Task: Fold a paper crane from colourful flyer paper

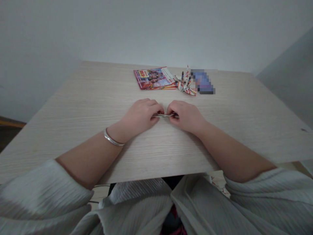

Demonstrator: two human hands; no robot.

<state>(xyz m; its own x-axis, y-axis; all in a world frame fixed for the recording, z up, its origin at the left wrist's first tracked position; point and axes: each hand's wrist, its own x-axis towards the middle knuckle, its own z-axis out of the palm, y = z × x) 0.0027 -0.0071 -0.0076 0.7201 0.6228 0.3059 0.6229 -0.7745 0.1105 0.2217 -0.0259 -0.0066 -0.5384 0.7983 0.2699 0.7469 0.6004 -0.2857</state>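
Between my hands is a small piece of folded paper (pixel 164 115), seen nearly edge-on just above the tabletop. My left hand (pixel 146 112) pinches its left end between thumb and fingers. Its right end is gripped by my right hand (pixel 184 115), with the fingertips curled round it. Much of the paper is hidden by my fingers, so its full shape does not show. A silver bangle (pixel 112 138) circles my left wrist.
Behind my hands, a stack of colourful printed leaflets (pixel 154 78) lies on the pale wooden table (pixel 97 88). Beside it stands a folded paper crane (pixel 184 84). A blurred-out bluish phone-like rectangle (pixel 203 82) lies to its right. A wall rises behind the table.
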